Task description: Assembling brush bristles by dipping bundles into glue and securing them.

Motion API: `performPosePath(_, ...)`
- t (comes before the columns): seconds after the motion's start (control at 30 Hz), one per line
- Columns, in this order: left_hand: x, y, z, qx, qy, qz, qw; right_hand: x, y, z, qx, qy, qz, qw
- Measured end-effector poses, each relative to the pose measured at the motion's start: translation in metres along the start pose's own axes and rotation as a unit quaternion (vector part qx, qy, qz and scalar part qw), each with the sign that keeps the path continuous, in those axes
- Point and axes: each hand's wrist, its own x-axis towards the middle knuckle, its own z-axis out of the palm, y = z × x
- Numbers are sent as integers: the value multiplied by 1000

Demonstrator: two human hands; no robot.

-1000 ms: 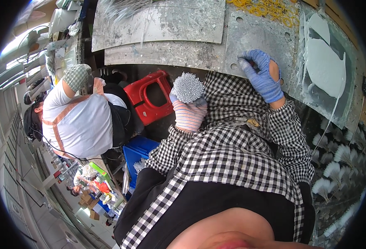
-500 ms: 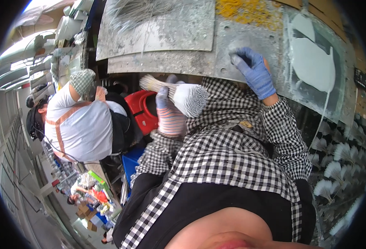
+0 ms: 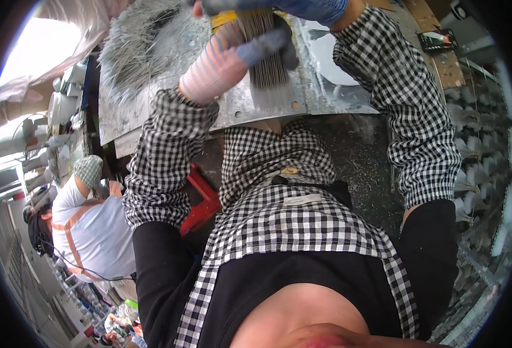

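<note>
Above the table, my left hand (image 3: pixel 221 65), in a striped glove with grey-blue fingertips, is closed round a bundle of thin grey stems (image 3: pixel 267 72). The thumb crosses the front, and dark fingertips show behind. The bundle hangs roughly upright, its pale lower end blurred. At its upper end my right hand (image 3: pixel 311 8), in a blue glove, has its fingers bent across the stems and appears closed on them. The picture's top edge cuts off this hand and the bundle's top. Yellow rubber bands (image 3: pixel 223 21) show behind the hands.
Loose thin stems (image 3: pixel 137 52) lie heaped on the board at the table's left. A white patch (image 3: pixel 334 61) covers a plate at right. Below the table's front edge stands a red stool (image 3: pixel 201 203). Another person (image 3: pixel 96 232) works at left; racks of pale fan-shaped bunches (image 3: pixel 467 151) stand at right.
My left hand has risen with the bundle from beside my lap to above the table, and the bundle now hangs upright. My right hand has moved from the tabletop to its upper end.
</note>
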Motion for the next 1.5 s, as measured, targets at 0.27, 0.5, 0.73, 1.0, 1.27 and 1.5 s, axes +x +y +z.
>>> performPosePath(0.27, 130, -86, 31, -316, 208, 163, 911, -19, 20, -20, -512, 435, -50, 739)
performPosePath(0.5, 112, -65, -5, 492, 88, 166, 850, -36, -6, -61, -303, 254, 77, 915)
performPosePath(0.73, 83, -44, -5, 70, 127, 96, 985, -20, 16, -51, -167, 190, 28, 967)
performPosePath(1.0, 12, -97, -21, -543, 229, -35, 807, 23, 20, 39, -300, 350, 27, 887)
performPosePath(1.27, -65, -70, 44, -554, 341, -63, 757, -5, -50, 119, -99, 81, -26, 991)
performPosePath(1.5, -114, -20, 101, -450, 387, -124, 795, 19, -48, 189, 116, -96, -36, 988)
